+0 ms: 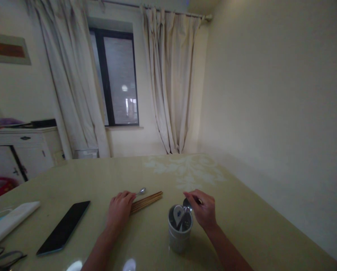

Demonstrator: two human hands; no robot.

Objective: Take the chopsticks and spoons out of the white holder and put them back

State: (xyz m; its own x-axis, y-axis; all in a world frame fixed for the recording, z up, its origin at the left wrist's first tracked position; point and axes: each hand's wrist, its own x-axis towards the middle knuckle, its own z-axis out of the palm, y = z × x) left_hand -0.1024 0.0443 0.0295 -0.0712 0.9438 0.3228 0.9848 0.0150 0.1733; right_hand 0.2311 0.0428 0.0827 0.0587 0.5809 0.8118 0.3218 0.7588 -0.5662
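Right hand [202, 210] closed on a spoon [186, 204], bowl just over the rim of the cup [180, 228], where another spoon [178, 214] already stands. Best to tip the handle down slowly and release only once inside, so the cup does not rock. Left hand [120, 209] curled on the bench [242, 226], resting on the near ends of the chopsticks [147, 201]; cannot tell whether really gripping. A third spoon [140, 192] lying just beyond the fingers. Further left, a dark phone [64, 227], a white case [12, 220], glasses [3, 258] at the edge. Nothing between hands and cup.
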